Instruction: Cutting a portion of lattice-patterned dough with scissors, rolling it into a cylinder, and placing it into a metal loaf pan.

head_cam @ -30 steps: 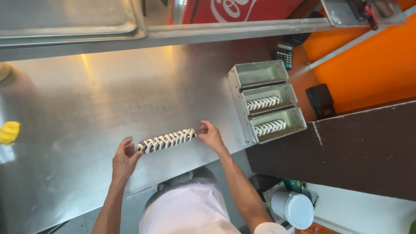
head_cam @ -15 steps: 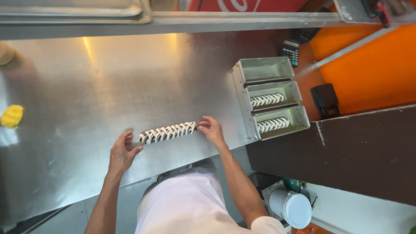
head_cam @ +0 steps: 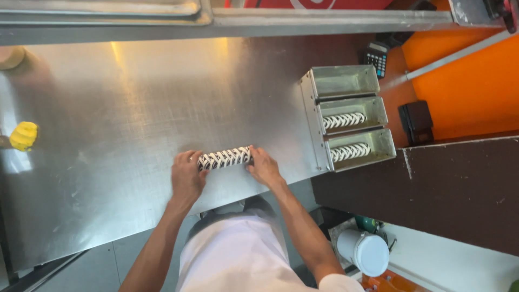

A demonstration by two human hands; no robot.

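Observation:
A braided roll of dough (head_cam: 224,158), white with dark stripes, lies on the steel worktable (head_cam: 135,108) near its front edge. My left hand (head_cam: 186,176) cups the roll's left end and my right hand (head_cam: 263,166) presses against its right end, so the roll is squeezed between them. To the right stands a set of three joined metal loaf tins (head_cam: 311,116). The farthest tin is bare. The middle one holds a braided roll (head_cam: 344,120) and the nearest one holds another (head_cam: 350,152).
A yellow object (head_cam: 24,135) sits at the table's left edge. A calculator (head_cam: 376,57) and a dark box (head_cam: 417,121) lie on the orange counter (head_cam: 465,81) to the right. A white bucket (head_cam: 365,251) stands on the floor below a dark brown surface (head_cam: 448,189).
Both hands have drawn inward along the roll, which now looks shorter and more compact. The view has shifted slightly.

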